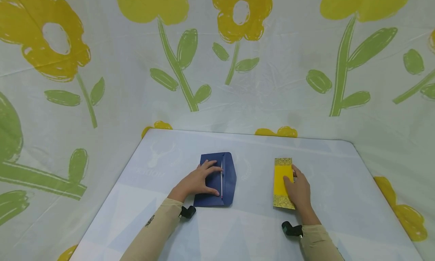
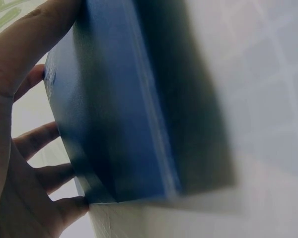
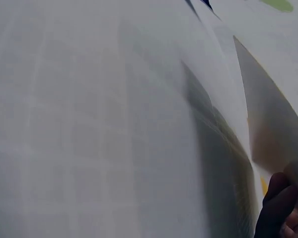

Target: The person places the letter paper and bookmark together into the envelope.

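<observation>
A dark blue envelope [image 1: 212, 183] lies left of the table's middle, its pointed flap turned out to the right. Along its mouth shows a thin white strip [image 1: 222, 181]. The left hand [image 1: 200, 180] grips the envelope from above, thumb and fingers spread along the mouth; the left wrist view shows several fingers at the envelope's edge. Over the table's right half, the right hand [image 1: 300, 189] pinches a yellow card [image 1: 281, 179] with glittery gold bands at both ends. Its thumb lies on the yellow face, fingers behind. In the right wrist view the card's pale back [image 3: 273, 114] stands tilted.
The white table [image 1: 251, 230] carries pale blue patterns. Behind and beside it hangs a cloth [image 1: 278, 64] printed with yellow flowers and green leaves. A small black camera [image 1: 291, 229] sits at each wrist, by the beige sleeves [image 1: 321, 243].
</observation>
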Demonstrator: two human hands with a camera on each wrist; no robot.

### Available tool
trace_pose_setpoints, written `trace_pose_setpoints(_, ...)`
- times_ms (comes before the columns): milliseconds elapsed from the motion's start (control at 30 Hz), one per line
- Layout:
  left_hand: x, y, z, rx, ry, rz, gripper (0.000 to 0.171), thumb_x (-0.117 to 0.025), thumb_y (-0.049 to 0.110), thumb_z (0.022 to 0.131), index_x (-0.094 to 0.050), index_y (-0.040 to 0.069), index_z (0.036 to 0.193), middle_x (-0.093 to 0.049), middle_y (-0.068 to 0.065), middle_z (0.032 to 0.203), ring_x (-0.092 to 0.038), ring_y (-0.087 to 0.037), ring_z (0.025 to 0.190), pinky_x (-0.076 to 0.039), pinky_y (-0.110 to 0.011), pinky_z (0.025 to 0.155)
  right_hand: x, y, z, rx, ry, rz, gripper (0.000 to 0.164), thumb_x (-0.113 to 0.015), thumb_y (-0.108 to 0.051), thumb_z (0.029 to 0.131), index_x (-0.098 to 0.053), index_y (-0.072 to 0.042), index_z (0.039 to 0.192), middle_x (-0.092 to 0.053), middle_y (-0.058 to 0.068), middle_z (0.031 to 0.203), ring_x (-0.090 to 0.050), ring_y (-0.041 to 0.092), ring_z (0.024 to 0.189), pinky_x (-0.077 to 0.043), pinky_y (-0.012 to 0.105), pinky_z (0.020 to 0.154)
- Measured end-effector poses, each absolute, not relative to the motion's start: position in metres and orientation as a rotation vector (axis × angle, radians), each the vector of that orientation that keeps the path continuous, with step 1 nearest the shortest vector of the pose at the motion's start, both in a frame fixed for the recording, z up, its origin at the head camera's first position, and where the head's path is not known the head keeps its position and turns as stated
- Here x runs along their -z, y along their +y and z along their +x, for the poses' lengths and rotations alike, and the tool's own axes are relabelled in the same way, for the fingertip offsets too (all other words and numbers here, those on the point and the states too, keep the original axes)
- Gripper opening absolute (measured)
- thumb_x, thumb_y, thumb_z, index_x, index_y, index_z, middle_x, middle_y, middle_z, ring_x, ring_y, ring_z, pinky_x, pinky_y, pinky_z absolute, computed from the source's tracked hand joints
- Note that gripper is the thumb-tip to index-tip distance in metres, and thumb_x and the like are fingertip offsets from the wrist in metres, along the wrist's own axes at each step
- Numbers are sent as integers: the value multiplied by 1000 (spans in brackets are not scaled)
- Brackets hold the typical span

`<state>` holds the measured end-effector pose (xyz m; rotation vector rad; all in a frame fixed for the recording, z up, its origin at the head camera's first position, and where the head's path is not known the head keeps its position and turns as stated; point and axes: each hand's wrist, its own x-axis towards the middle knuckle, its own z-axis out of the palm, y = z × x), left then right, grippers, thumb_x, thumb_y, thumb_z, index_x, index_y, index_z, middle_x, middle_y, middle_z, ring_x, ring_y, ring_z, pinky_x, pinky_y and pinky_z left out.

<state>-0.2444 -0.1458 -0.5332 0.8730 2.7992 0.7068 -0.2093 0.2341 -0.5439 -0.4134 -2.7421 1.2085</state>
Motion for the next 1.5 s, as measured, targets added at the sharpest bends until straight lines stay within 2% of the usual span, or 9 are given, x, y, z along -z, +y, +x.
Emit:
trace_pose_setpoints(333, 531, -146, -243, -716, 2793, 872, 85, -67, 74, 60, -36, 49, 135, -21, 2, 153, -10, -31, 141, -15, -52, 111, 544, 232, -209, -1228, -2688, -424, 55, -44, -26, 96, -28, -9, 146, -47, 22, 128, -53, 34, 97, -46, 47, 81)
trace_pose_setpoints(767, 534, -147, -245, -705, 2787, 864, 86, -65, 76, 59, -34, 50, 135, -20, 4, 153, -9, -30, 142, -15, -52, 111, 542, 229, -210, -1268, -2684, -443, 55, -43, -25, 97, -26, -14, 147, -46, 21, 129, -54, 34, 98, -47, 46, 81)
trace_pose_setpoints(1000, 534, -147, -246, -702, 2790, 877, 86, -65, 75, 60, -36, 47, 136, -21, 2, 153, -9, -31, 141, -15, -52, 111, 539, 228, -211, -1282, -2677, -424, 54, -45, -25, 96, -27, -16, 147, -47, 19, 128, -56, 31, 93, -48, 40, 75)
trace_pose_setpoints(1233, 532, -147, -244, -727, 2790, 861, 85, -69, 71, 60, -38, 46, 135, -20, 4, 153, -10, -29, 141, -20, -55, 108, 536, 226, -213, -1338, -2663, -444, 55, -46, -26, 97, -26, -17, 147, -45, 19, 130, -57, 36, 105, -50, 46, 83)
trace_pose_setpoints(1500, 532, -147, -243, -720, 2790, 863, 86, -68, 72, 60, -37, 46, 136, -21, 3, 153, -10, -29, 141, -17, -53, 110, 536, 222, -215, -1369, -2678, -478, 56, -47, -29, 96, -25, -22, 147, -45, 15, 129, -57, 32, 102, -50, 42, 82)
